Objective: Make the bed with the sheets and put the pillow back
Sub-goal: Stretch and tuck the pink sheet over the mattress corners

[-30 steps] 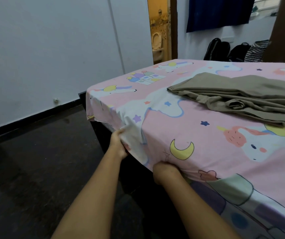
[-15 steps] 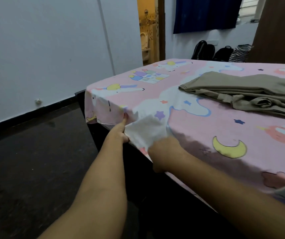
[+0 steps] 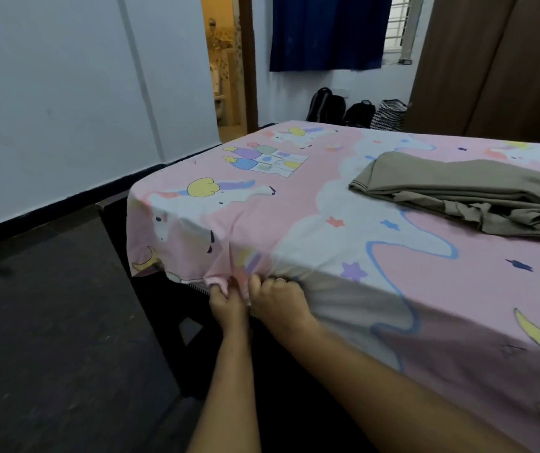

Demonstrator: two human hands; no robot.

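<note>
A pink bed sheet (image 3: 295, 204) printed with unicorns, moons and stars covers the mattress. At the bed's near side, close to the corner, my left hand (image 3: 227, 304) grips a bunched fold of the sheet's hanging edge. Right beside it, my right hand (image 3: 278, 302) has its fingers curled into the sheet's edge at the bottom of the mattress side. The two hands nearly touch. A loosely folded olive-brown sheet (image 3: 465, 194) lies on top of the bed at the right. No pillow is in view.
The dark bed frame (image 3: 164, 322) shows below the sheet. Dark floor (image 3: 49, 338) spreads to the left up to a white wall (image 3: 66, 93). Beyond the bed are an open doorway (image 3: 226, 67), bags (image 3: 357, 111) on the floor, a blue curtain (image 3: 327, 31) and a brown wardrobe (image 3: 497, 67).
Both hands have come together at the bottom of the mattress side near the corner. The white flap they held is now bunched and drawn down there. The view has swung left.
</note>
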